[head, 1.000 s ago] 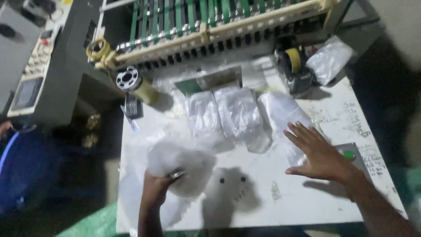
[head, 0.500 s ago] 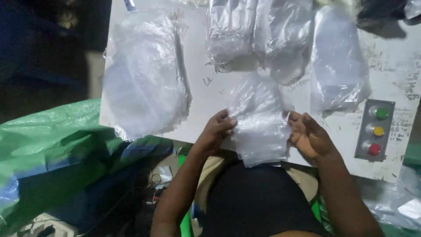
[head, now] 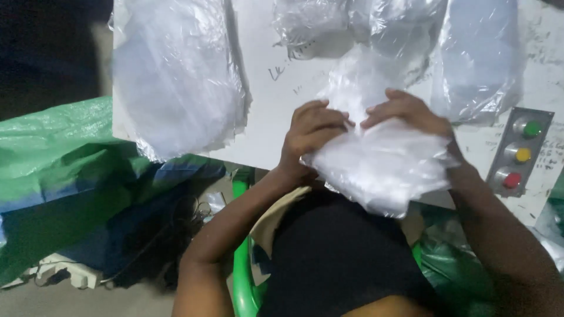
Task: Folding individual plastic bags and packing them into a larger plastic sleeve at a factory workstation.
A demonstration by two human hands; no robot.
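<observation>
Gripping a bundle of clear plastic bags [head: 382,167] at the desk [head: 264,117] front edge, left hand [head: 311,132] and right hand [head: 408,114] close fingers over its top. Bundle overhangs the lap; slippery film could slide loose and spill.

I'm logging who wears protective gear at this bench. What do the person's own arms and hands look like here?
Both arms are bare from above the elbow down: no sleeves reach the forearms. The left hand and right hand have no gloves, and no rings, watch or wristbands show. The nails are short and unpainted. A dark top covers the torso between the arms.
</observation>
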